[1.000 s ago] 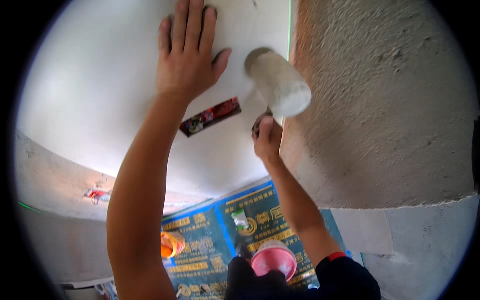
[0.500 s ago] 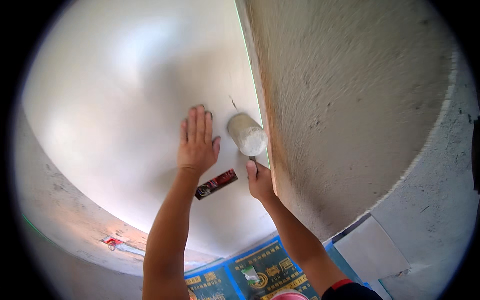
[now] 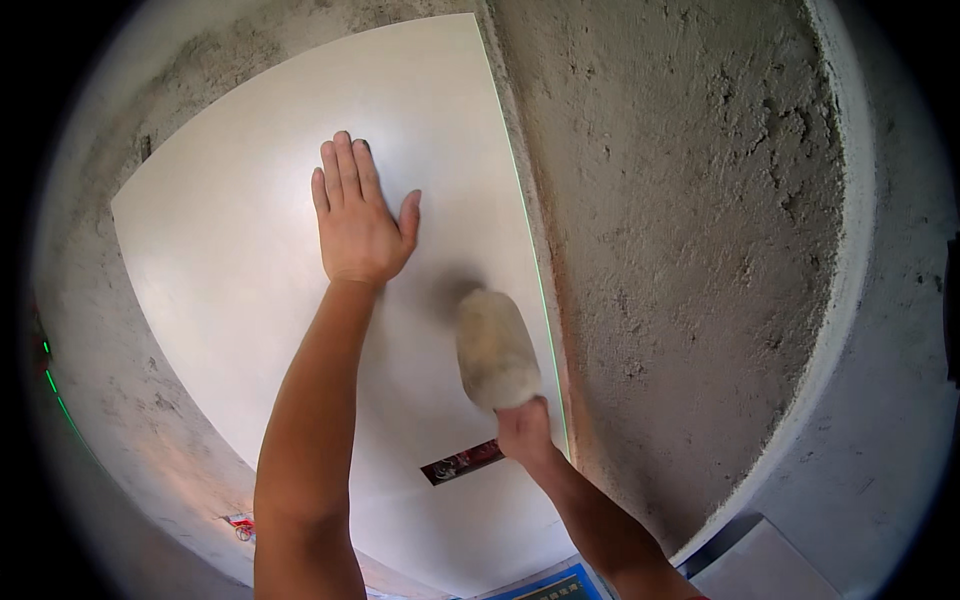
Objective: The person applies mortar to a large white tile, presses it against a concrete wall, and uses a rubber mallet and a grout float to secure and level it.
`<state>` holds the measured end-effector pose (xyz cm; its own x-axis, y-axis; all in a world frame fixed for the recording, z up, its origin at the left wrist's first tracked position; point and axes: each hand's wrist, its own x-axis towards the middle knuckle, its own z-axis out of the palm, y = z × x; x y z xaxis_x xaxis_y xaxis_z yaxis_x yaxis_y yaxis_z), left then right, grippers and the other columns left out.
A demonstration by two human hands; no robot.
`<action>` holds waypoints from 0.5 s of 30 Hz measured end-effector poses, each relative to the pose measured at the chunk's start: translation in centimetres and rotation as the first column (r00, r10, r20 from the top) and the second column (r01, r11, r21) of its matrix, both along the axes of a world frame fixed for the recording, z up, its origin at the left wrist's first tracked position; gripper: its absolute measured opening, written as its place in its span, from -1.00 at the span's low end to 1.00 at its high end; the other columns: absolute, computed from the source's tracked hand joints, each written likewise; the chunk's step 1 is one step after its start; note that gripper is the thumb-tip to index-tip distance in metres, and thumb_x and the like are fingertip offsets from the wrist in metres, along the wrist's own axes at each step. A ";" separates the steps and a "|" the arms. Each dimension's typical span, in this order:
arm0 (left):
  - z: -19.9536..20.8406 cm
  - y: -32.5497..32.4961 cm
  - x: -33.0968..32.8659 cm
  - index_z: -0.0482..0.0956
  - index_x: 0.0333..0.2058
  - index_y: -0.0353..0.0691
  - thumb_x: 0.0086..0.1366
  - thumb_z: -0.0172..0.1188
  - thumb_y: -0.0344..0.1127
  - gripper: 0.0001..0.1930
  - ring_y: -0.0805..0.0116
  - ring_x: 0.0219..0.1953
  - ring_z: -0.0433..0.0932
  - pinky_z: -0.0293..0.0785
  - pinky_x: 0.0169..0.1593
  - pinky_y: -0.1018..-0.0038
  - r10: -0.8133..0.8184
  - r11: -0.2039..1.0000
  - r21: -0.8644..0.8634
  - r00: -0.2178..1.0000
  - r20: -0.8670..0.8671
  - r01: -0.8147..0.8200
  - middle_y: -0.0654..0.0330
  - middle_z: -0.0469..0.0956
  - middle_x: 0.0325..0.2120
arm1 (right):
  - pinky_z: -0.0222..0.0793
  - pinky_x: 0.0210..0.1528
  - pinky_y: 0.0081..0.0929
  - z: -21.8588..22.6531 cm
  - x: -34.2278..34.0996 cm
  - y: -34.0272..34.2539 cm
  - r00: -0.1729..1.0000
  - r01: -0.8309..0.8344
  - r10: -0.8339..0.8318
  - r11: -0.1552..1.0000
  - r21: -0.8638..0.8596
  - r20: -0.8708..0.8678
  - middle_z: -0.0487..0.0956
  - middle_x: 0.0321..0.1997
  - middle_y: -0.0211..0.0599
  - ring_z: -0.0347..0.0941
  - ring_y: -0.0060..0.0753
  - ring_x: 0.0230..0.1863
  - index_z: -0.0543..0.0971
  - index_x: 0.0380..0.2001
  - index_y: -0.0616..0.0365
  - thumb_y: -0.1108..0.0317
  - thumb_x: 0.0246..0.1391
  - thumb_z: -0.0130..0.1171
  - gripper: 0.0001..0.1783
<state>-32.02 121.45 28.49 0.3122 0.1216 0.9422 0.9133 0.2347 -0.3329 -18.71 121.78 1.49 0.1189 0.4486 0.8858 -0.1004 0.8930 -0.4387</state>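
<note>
1. Head view: the left hand [image 3: 362,235] lies flat on the white panel [image 3: 220,270], fingers straight, thumb spread, grasping nothing; it is above the panel's middle.
2. The right hand [image 3: 525,432] is closed in a fist at the lower end of a blurred, pale mallet [image 3: 497,348]; its handle is hidden.
3. The mallet is near the panel's right edge, over its lower half, with a shadow at its upper left; whether it touches the panel cannot be told.
4. A narrow rectangular cutout [image 3: 458,466] near the panel's bottom edge shows dark red inside, its right end by the right hand.
5. A green line [image 3: 538,270] follows the panel's right edge, beside rough grey wall [image 3: 690,220].
6. Below the panel's bottom edge, a blue-bordered sheet [image 3: 555,588] carries small printed characters.
</note>
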 end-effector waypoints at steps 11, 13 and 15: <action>0.7 -0.2 0.1 -0.02 0.26 -0.51 0.27 -0.05 -0.06 -0.25 -0.08 0.39 -0.20 -0.27 0.37 0.11 0.018 0.999 -0.029 1.000 0.004 -0.018 -0.17 -0.11 0.32 | 0.14 -0.54 -0.50 11.9 0.0 1.5 0.999 -0.049 0.049 0.964 -0.260 -0.005 0.25 -0.71 -0.41 0.21 -0.56 -0.59 0.32 -0.58 0.29 -0.02 0.32 -0.20 -0.42; 0.6 -0.2 -0.1 -0.02 0.25 -0.51 0.28 -0.06 -0.09 -0.27 -0.08 0.39 -0.22 -0.29 0.37 0.11 0.006 0.999 -0.053 1.000 0.014 -0.005 -0.17 -0.12 0.33 | 0.14 -0.54 -0.51 13.4 0.5 1.1 0.996 -0.075 0.063 0.974 -0.214 -0.061 0.26 -0.71 -0.42 0.20 -0.58 -0.59 0.32 -0.59 0.29 -0.06 0.31 -0.20 -0.39; 0.6 0.1 0.1 -0.01 0.25 -0.51 0.28 -0.07 -0.10 -0.28 -0.08 0.39 -0.22 -0.29 0.38 0.12 -0.009 0.998 -0.056 1.000 0.023 0.010 -0.16 -0.12 0.33 | 0.13 -0.54 -0.52 15.3 0.9 1.2 0.992 -0.088 0.070 0.980 -0.179 -0.104 0.26 -0.71 -0.43 0.20 -0.60 -0.59 0.32 -0.61 0.28 -0.09 0.31 -0.21 -0.37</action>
